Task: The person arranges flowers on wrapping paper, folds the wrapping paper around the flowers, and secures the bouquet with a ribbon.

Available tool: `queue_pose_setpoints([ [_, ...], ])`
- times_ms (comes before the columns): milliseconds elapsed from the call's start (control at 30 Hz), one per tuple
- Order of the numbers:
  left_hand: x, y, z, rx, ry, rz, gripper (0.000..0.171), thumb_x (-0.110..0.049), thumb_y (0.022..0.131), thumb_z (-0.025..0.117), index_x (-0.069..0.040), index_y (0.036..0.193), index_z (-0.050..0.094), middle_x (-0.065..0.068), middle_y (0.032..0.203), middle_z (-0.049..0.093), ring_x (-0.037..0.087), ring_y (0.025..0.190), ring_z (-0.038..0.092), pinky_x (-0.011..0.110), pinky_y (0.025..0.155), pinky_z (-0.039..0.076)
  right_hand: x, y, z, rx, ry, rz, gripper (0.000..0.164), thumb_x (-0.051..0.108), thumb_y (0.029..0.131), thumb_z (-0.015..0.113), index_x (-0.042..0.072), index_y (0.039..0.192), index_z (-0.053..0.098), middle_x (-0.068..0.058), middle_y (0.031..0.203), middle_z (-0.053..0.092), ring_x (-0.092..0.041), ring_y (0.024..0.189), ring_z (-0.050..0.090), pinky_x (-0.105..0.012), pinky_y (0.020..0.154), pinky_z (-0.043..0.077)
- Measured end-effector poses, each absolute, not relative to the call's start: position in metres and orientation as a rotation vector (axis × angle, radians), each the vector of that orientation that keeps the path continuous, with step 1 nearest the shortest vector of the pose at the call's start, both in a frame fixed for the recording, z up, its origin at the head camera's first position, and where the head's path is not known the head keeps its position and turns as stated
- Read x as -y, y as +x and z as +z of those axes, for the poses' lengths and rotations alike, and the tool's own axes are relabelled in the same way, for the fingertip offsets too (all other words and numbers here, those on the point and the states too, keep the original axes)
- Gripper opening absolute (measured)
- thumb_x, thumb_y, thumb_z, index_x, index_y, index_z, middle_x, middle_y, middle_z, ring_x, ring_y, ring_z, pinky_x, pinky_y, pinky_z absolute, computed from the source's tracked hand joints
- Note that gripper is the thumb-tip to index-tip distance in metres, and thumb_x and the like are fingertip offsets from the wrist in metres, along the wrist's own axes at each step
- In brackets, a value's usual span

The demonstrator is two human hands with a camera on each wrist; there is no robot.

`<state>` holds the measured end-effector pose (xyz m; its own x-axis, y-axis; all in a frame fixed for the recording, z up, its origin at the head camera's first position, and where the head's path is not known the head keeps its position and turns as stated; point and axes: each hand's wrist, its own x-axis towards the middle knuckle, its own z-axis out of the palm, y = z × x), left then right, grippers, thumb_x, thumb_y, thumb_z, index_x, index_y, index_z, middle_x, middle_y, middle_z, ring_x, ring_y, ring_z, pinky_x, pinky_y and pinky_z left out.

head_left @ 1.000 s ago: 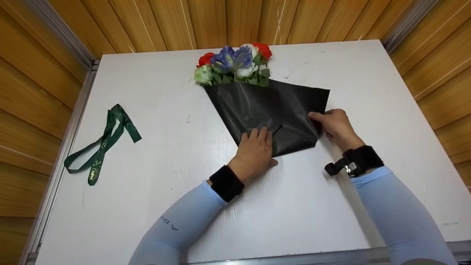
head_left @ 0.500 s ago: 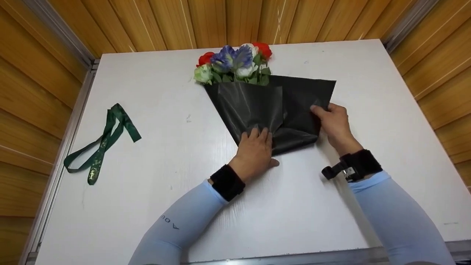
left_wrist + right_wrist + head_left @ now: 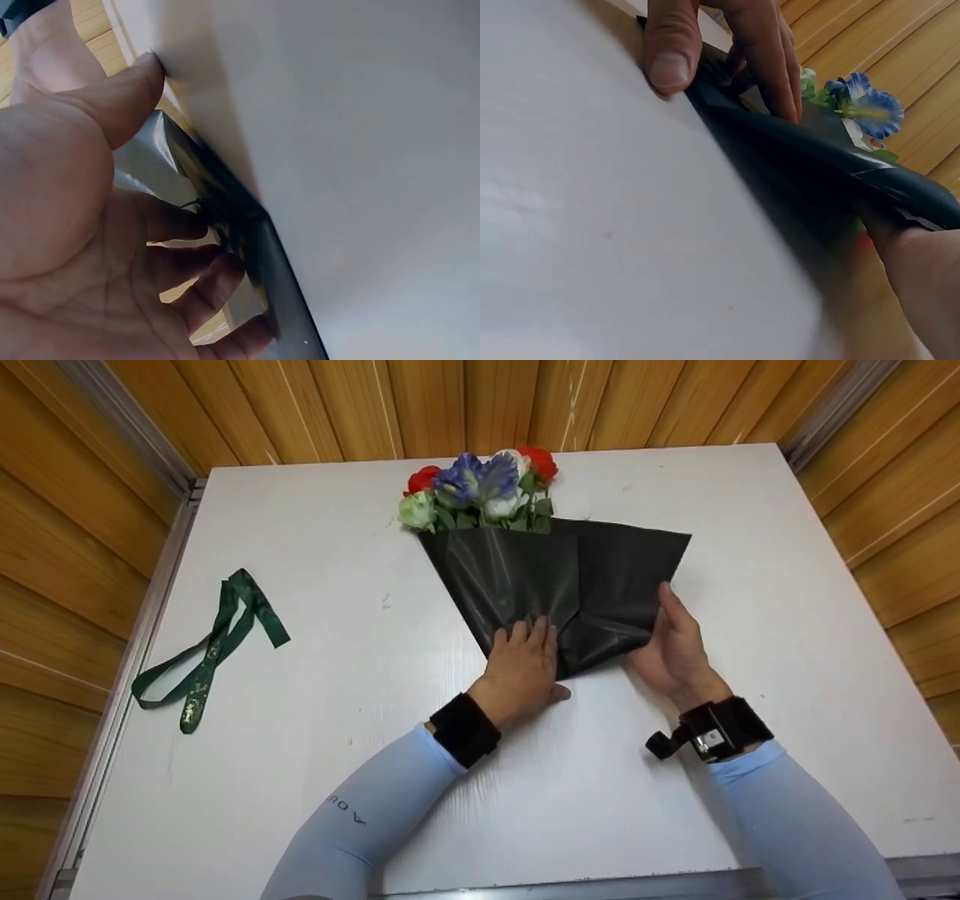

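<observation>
Flowers (image 3: pixel 480 484) in black wrapping paper (image 3: pixel 517 574) lie on a scuffed white tabletop (image 3: pixel 337 607) between wood-plank walls (image 3: pixel 495 405).
The blooms face the far edge; a metal rail (image 3: pixel 105 720) borders the left side, a green ribbon (image 3: pixel 214 649) looped near it. The left hand (image 3: pixel 521 675) presses the paper's lower end, fingers extended; the right hand (image 3: pixel 679 656) is at its right edge, thumb raised, other fingers hidden, so whether they grip I cannot tell.

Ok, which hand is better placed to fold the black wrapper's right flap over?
Probably the right hand: it is partly behind the flap, while the left hand rests low on the black wrapper.
</observation>
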<state>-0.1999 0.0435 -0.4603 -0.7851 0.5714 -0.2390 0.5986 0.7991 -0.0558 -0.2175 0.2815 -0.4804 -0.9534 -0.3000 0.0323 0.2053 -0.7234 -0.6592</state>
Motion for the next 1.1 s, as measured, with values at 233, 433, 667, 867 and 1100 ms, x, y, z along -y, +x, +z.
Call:
queue_pose_setpoints([
  [233,-0.038,-0.195,-0.458,-2.764,1.012,-0.129,0.092,-0.066,0.104,0.051,-0.003,0.167,0.026,0.017,0.173,0.028,0.039,0.151,0.037,0.055,0.121,0.037,-0.274,-0.195,-0.489,-1.068,-0.059,-2.661,0.054,0.029,0.113,0.047,0.008,0.161,0.032,-0.004,0.156,0.051,-0.019,0.144,0.05,-0.037,0.123,0.038],
  [433,-0.027,-0.192,-0.453,-2.69,1.141,-0.062,0.074,-0.056,0.105,0.059,-0.018,0.164,0.038,0.018,0.171,0.033,0.043,0.149,0.039,0.058,0.123,0.034,-0.268,-0.185,-0.487,-1.505,0.236,-2.48,0.054,0.003,0.103,0.066,0.003,0.151,0.041,-0.005,0.136,0.061,-0.014,0.122,0.067,-0.031,0.107,0.053],
  [667,-0.027,-0.192,-0.453,-2.62,1.103,-0.104,0.071,-0.055,0.106,0.056,-0.029,0.167,0.033,0.008,0.175,0.026,0.041,0.155,0.031,0.059,0.127,0.027,-0.253,-0.181,-0.483,-1.94,0.371,-2.2,0.059,0.004,0.097,0.075,-0.007,0.146,0.045,-0.008,0.123,0.068,-0.017,0.104,0.075,-0.031,0.09,0.062],
  [867,-0.031,-0.193,-0.454,-2.647,1.083,-0.182,0.078,-0.058,0.108,0.049,-0.014,0.168,0.027,0.004,0.174,0.03,0.038,0.153,0.034,0.058,0.125,0.031,-0.238,-0.186,-0.481,-2.177,0.395,-1.963,0.053,0.026,0.097,0.079,-0.003,0.133,0.052,-0.012,0.111,0.073,-0.018,0.085,0.076,-0.033,0.072,0.064],
  [1100,-0.037,-0.203,-0.453,-2.688,1.055,-0.245,0.067,-0.048,0.114,0.039,-0.01,0.168,0.027,0.006,0.173,0.032,0.034,0.147,0.04,0.053,0.118,0.04,-0.229,-0.198,-0.481,-2.37,0.452,-1.757,0.042,0.037,0.098,0.075,-0.004,0.103,0.066,-0.006,0.075,0.071,-0.016,0.051,0.067,-0.029,0.055,0.059],
])
